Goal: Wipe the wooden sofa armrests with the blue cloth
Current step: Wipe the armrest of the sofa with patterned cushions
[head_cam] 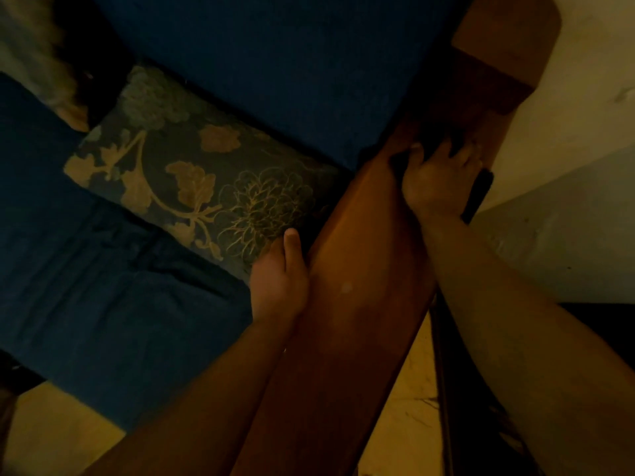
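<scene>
A long brown wooden sofa armrest (pixel 357 276) runs diagonally from bottom centre to upper right. My right hand (pixel 436 180) lies on its top, pressing a dark cloth (pixel 477 194) against the wood; the cloth shows as dark patches under the fingers and hanging off the armrest's right edge. The light is dim, so the cloth's blue colour is hard to make out. My left hand (pixel 280 280) grips the armrest's left edge, thumb up along the wood, fingers hidden below beside the cushion.
A floral patterned cushion (pixel 192 180) lies on the blue sofa seat (pixel 113 304), touching the armrest. The blue backrest (pixel 292 63) is above it. A pale wall (pixel 567 166) stands to the right, yellowish floor (pixel 402 413) below.
</scene>
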`<state>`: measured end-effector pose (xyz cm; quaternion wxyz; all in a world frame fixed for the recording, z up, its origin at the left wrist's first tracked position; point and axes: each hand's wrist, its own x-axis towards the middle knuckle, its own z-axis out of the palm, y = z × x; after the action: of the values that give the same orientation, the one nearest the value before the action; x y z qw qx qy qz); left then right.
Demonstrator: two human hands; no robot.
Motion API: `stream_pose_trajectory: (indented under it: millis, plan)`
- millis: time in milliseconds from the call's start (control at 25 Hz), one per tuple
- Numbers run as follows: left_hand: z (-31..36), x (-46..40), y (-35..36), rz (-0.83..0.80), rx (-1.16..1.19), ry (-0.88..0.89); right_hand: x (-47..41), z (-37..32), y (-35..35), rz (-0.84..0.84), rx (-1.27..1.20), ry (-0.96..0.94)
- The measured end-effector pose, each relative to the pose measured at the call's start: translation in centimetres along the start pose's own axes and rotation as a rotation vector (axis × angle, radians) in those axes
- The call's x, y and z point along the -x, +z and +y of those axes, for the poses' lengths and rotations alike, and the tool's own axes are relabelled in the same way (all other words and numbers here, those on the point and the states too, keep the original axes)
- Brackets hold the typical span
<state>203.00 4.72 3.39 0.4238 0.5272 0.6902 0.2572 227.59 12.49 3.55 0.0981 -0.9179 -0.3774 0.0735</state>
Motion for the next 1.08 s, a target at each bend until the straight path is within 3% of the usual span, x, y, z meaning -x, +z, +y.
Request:
stream_pose_trajectory:
  millis: [40,160,200,240,280,360,400,440,480,560,640,680,720,800,840,880,920,1000,1080]
  plan:
    - [-0.1,0.0,-0.2,0.016,0.047,-0.058,0.8,-0.5,0.3,-0.001,-0.007,-0.110]
    - [-0.5,0.2,-1.5,0.008,0.139,-0.189,7.5,2.5,0.5,-0.198,0.009,-0.886]
    - [-0.8,0.7,-2.1,-0.019,0.139,-0.192,8.3,4.4,0.0,-0.237,0.093,-1.040]
    - [-1.2,1.4,-2.7,-0.045,0.121,-0.183,7.8,5.6,-0.3,-0.208,0.119,-1.033]
    - [-1.7,2.2,-3.2,-0.067,0.101,-0.170,6.8,5.7,-0.6,-0.154,0.106,-0.820]
    - [-2.9,3.8,-4.2,-0.101,0.078,-0.167,3.8,2.9,-1.3,-0.053,0.028,-0.184]
    - [-3.5,4.5,-4.7,-0.101,0.069,-0.171,3.7,0.9,-1.0,-0.053,0.060,-0.055]
    - [-4.2,5.1,-5.2,-0.086,0.060,-0.176,4.9,-0.8,-0.5,-0.057,0.109,-0.109]
    - [-4.8,5.7,-5.7,-0.066,0.048,-0.185,7.1,-1.4,0.2,-0.059,0.132,-0.312]
    - [-5.7,7.1,-6.7,-0.038,0.046,-0.188,13.9,0.9,1.0,-0.222,0.143,-0.946]
    - [-6.2,8.7,-7.8,-0.020,0.019,-0.161,14.5,3.2,0.0,-0.329,0.226,-1.340]
    - [-6.6,9.3,-8.2,-0.016,-0.008,-0.144,12.4,2.9,0.0,-0.277,0.237,-1.370]
    - [-7.0,9.7,-8.5,-0.015,-0.030,-0.124,10.0,1.5,-0.2,-0.222,0.273,-1.226]
    - [-7.9,10.6,-9.1,0.018,-0.040,-0.113,6.5,-2.7,-1.0,-0.194,0.274,-0.737]
    - [-8.2,11.1,-9.4,0.041,-0.038,-0.122,7.3,-3.7,-0.6,-0.199,0.299,-0.628]
    - [-8.4,11.6,-9.7,0.060,-0.045,-0.130,10.1,-3.9,-0.1,-0.208,0.319,-0.661]
    - [-8.7,12.2,-9.8,0.083,-0.058,-0.129,14.1,-3.0,0.6,-0.207,0.296,-0.834]
    - [-9.4,13.9,-10.1,0.153,-0.085,-0.115,23.2,1.9,0.9,-0.369,0.216,-1.417]
    - [-9.9,15.6,-10.6,0.225,-0.119,-0.113,24.0,3.8,-0.3,-0.465,0.225,-1.799]
